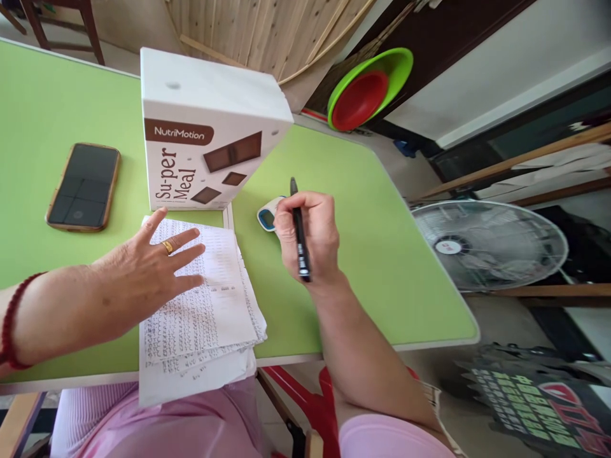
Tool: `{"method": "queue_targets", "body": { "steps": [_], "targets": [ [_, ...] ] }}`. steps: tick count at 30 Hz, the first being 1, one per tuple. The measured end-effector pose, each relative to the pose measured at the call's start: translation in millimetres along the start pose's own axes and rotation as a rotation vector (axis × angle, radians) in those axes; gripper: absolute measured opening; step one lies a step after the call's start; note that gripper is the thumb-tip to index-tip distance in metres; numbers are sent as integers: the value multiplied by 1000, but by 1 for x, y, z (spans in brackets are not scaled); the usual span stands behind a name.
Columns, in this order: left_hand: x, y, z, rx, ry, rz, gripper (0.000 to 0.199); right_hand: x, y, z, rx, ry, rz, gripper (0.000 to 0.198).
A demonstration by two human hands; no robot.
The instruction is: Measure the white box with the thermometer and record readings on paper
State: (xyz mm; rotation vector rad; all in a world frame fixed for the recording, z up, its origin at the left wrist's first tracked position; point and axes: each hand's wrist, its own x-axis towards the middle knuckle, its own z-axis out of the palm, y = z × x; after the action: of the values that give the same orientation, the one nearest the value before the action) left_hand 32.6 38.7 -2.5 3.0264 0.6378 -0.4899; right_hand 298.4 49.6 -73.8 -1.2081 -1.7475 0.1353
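My left hand [147, 264] lies with fingers spread over a stack of handwritten paper sheets [224, 312], which hangs a little past the table's near edge. A gold ring is on one finger. In my right hand [317, 238] is a black pen [300, 238], gripped between thumb and fingers, its narrow end pointing away from me. Partly hidden behind that hand is a small white device with a blue-rimmed screen [266, 219]. Just beyond the papers stands a white NutriMotion box [214, 95], upright on the green table [372, 254].
A phone [86, 184] in a brown case lies left of the box. Off the table's right side stands a fan [491, 245] with a wire guard. Green and red basins [360, 98] are behind the far edge. A red stool [310, 401] sits below the near edge.
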Motion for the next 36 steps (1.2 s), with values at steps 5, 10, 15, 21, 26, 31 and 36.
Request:
{"method": "queue_targets", "body": {
  "steps": [5, 10, 15, 21, 26, 31, 36],
  "targets": [
    [2, -3, 9, -61, 168, 14, 66, -3, -7, 1, 98, -39, -50, 33],
    [4, -2, 24, -85, 107, -6, 70, -7, -18, 8, 195, -76, 136, 21],
    [0, 5, 22, -101, 102, -29, 55, -10, -21, 22, 326, -38, 353, 9],
    [18, 4, 24, -101, 183, -84, 35, -13, -21, 40, 433, -62, 465, 11],
    [37, 0, 43, -44, 275, -150, 56, -16, -17, 47, 437, -65, 511, 14],
    [35, 3, 45, 2, 212, -169, 61, -15, -18, 47, 384, -68, 471, 12],
    [32, 4, 43, 18, 218, -164, 59, -14, -25, 44, 142, -98, 329, 12]
  ]
}}
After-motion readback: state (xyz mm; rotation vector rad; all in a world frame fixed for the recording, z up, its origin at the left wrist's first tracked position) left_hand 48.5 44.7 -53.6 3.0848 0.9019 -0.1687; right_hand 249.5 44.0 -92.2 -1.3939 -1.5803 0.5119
